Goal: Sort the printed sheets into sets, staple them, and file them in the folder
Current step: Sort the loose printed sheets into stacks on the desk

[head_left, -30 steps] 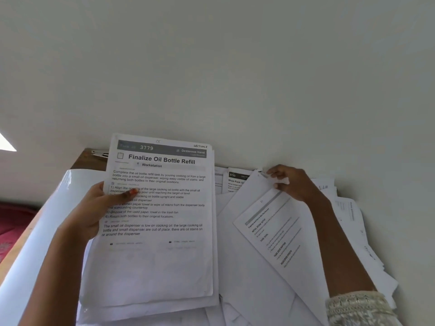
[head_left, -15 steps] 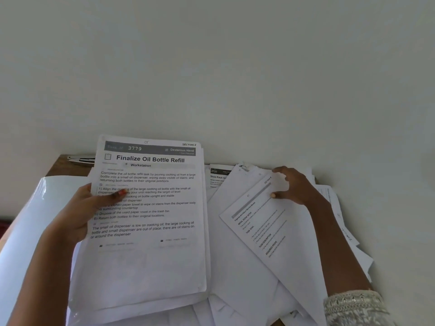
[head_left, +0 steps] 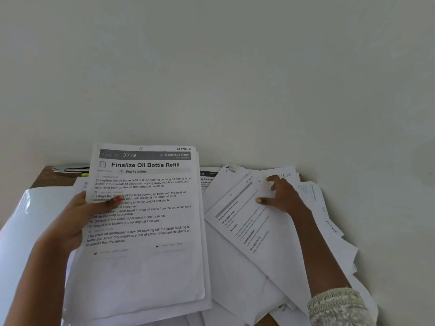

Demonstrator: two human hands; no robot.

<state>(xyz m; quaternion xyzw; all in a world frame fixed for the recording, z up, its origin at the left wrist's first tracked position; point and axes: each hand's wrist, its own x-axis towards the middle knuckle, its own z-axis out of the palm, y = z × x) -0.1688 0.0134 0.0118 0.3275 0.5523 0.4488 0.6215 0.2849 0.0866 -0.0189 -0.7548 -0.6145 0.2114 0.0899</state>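
My left hand [head_left: 82,217] grips a stack of printed sheets [head_left: 146,255] by its left edge, thumb across the text; the top page is headed "Finalize Oil Bottle Refill". My right hand [head_left: 282,196] rests on a tilted printed sheet [head_left: 254,231] that tops a loose pile of sheets [head_left: 329,231] spread over the right of the table. Its fingers lie on the sheet's upper corner, thumb at the edge. A glossy white folder [head_left: 28,231] lies under my left arm.
A metal stapler-like tool [head_left: 68,169] lies at the brown table's [head_left: 44,180] far left edge, against the plain white wall [head_left: 235,78]. More sheets poke out behind the held stack at the back.
My right hand slid down and left with the tilted sheet, from pinching its top corner to lying on it. The held stack shifted slightly left in view.
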